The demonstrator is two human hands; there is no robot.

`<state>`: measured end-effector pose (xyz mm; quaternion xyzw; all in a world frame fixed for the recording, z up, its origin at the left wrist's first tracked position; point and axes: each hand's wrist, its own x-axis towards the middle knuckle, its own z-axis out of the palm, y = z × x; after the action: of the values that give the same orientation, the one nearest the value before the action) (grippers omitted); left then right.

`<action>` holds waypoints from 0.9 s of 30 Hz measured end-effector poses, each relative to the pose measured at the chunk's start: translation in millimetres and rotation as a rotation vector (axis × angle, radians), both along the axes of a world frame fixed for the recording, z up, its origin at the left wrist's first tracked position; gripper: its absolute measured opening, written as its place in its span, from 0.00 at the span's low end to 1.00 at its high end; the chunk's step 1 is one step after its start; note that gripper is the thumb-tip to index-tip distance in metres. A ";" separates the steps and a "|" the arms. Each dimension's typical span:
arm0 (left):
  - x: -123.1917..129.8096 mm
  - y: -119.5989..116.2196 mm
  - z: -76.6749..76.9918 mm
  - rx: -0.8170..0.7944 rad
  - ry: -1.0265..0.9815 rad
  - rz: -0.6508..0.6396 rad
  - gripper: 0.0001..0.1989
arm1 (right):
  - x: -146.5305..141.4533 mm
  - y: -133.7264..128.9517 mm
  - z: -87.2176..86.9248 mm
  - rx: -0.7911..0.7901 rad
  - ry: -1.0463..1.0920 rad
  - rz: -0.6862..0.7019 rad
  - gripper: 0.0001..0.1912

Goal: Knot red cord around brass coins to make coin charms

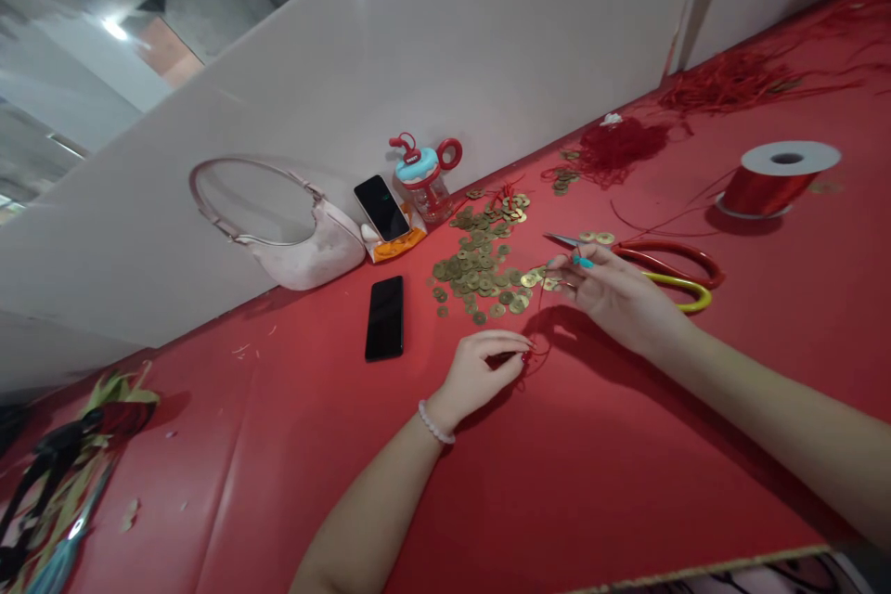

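Note:
A beaded bracelet circles the wrist of my left hand point(480, 374), whose thumb and fingers pinch a thin red cord point(547, 351) low over the red table. Up and to the right, my right hand point(613, 292) has its fingertips together on the same cord, which runs between the two hands. A heap of brass coins with holes point(480, 264) lies just beyond my hands. Scissors with red and yellow handles point(678, 252) lie partly hidden behind my right hand.
A spool of red cord point(772, 181) stands at the right, with tangled red cords point(623, 148) farther back. A black phone point(385, 318), a white handbag point(306, 251), a propped phone point(382, 207) and a cup point(426, 181) are left of the coins, near the white partition point(515, 37).

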<state>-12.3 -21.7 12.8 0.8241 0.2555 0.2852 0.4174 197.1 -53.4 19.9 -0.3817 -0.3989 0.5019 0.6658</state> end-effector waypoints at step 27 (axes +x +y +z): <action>0.3 6.3 -0.7 -0.212 -0.147 0.059 0.06 | -18.8 -11.5 -2.1 0.030 -0.974 0.182 0.16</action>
<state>-11.9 -15.4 12.1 0.7443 0.2771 0.3286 0.5111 178.3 -64.9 17.8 -0.5258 -0.7026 0.3156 0.3609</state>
